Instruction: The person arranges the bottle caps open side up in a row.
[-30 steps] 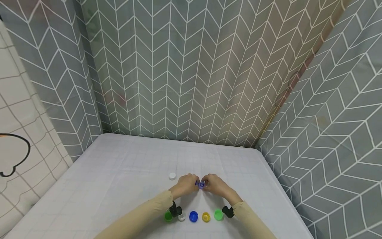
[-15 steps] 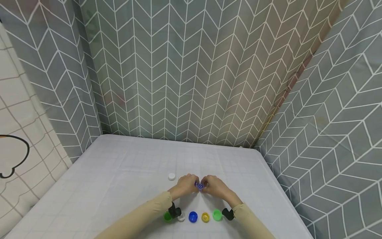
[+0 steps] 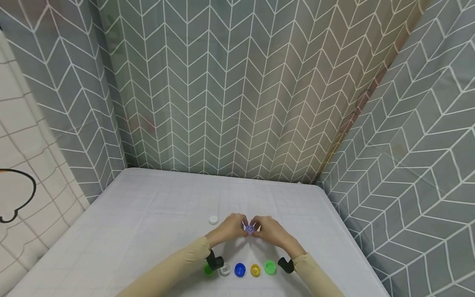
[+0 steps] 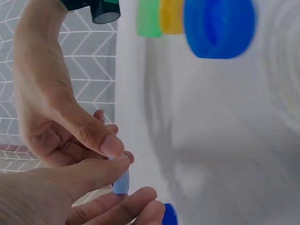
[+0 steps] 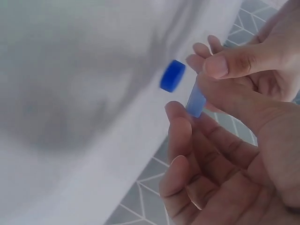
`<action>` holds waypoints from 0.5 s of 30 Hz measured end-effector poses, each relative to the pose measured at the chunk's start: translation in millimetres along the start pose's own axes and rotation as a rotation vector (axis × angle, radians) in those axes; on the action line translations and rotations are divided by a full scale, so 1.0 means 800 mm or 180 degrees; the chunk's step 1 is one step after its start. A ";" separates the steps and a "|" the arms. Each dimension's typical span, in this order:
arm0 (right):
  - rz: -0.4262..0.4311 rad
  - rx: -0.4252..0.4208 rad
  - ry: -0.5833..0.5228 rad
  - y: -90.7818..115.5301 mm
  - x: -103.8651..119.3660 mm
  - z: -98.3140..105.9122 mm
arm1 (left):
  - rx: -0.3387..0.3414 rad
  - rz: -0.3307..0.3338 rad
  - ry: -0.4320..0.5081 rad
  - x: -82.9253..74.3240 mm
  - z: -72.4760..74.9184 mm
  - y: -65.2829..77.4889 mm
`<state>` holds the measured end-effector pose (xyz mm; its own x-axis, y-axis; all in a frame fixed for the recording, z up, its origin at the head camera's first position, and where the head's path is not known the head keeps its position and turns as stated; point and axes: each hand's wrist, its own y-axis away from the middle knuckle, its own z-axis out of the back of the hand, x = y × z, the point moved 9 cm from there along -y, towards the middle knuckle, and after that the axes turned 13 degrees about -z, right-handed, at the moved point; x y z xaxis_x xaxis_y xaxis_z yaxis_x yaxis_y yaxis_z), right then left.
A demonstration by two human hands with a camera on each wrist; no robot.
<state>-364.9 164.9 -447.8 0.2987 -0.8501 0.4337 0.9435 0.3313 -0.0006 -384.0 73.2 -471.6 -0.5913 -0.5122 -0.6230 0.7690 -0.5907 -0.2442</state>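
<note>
- pinching a light blue piece [image 4: 121, 183], both left hand [image 3: 232, 227] and right hand [image 3: 271, 229]
- it sits between thumbs and fingers, one end peeking out

On the table [image 3: 156, 231], five caps [image 3: 240, 269] are set in a row from left to right along the near side. Behind the row, a small piece [image 3: 250, 228] is held between the left grip [image 3: 230, 227] and the right grip [image 3: 272, 231], while another cap [image 3: 213, 220] is placed to the left of the left grip and slightly farther back. The table is bordered behind and along the right by curtains [image 3: 222, 103].
</note>
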 end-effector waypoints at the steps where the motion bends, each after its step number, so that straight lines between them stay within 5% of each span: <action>1: 0.0015 -0.0026 -0.0017 0.001 0.002 0.004 | -0.0012 -0.0016 0.0051 -0.001 0.002 0.000; 15: -0.0083 -0.0018 -0.0168 0.020 0.012 0.026 | -0.0032 -0.0146 0.0869 -0.016 0.015 0.005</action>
<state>-350.2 170.6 -425.4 0.2663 -0.8356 0.4804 0.9517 0.3069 0.0064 -376.0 69.8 -455.9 -0.5393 -0.2972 -0.7879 0.7461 -0.6026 -0.2834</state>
